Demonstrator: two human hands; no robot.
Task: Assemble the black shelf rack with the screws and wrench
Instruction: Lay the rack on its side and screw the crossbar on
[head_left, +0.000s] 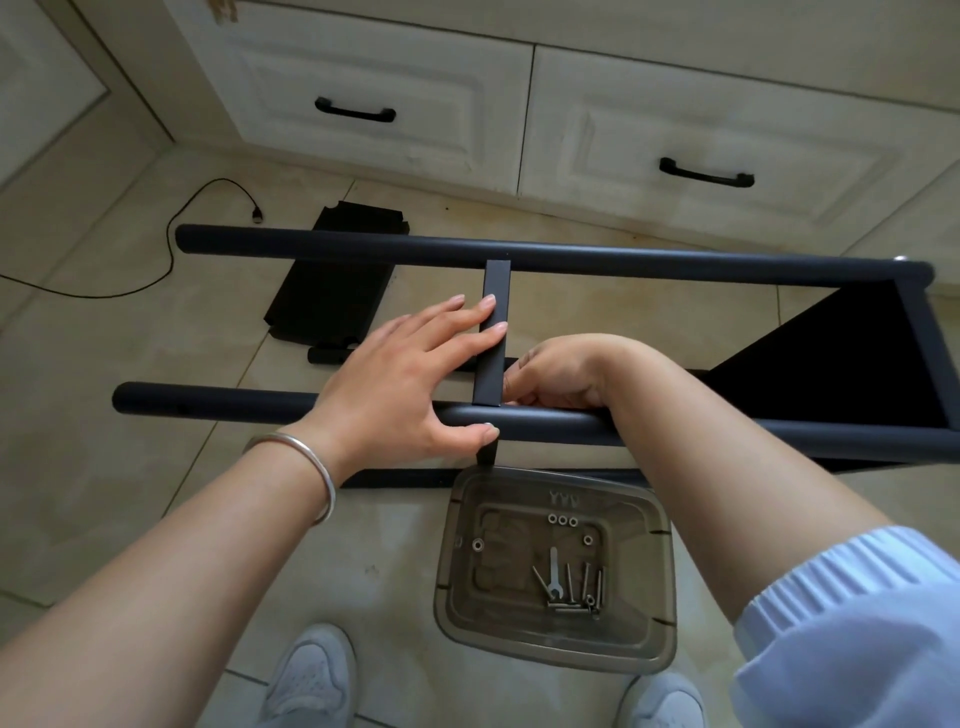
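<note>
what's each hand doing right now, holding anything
Left hand: open, straight fingers resting on the crossbar, thumb on the near tube.
Right hand: fingers curled at the crossbar joint; what it holds, if anything, cannot be told.

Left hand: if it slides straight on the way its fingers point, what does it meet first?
The left hand already has its fingertips on the flat crossbar. Beyond that the far tube of the rack looks next, though depth is unclear.
</note>
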